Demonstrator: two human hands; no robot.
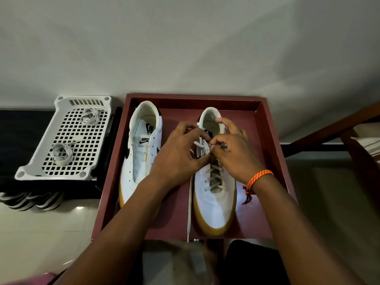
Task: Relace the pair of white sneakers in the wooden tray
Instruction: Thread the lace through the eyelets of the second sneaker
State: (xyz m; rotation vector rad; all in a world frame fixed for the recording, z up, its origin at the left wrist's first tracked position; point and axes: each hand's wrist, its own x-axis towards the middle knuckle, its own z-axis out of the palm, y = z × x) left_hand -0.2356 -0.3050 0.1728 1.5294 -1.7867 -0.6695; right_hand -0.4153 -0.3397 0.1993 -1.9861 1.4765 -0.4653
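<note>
Two white sneakers with gum soles stand side by side in a reddish-brown wooden tray (267, 128). The left sneaker (139, 153) has no lace in it. The right sneaker (214, 194) is laced across its lower eyelets with a white lace (214, 177). Over its upper eyelets, my left hand (176, 157) and my right hand (236, 155) meet, each pinching the lace. One loose lace end (189, 212) trails down the tray floor between the shoes and over the front edge.
A white perforated plastic rack (61, 138) stands left of the tray with two coiled white laces (90, 116) (60, 154) on it. Dark striped shoes (30, 199) sit below it on the pale tiled floor. A wooden frame (353, 140) is at the right.
</note>
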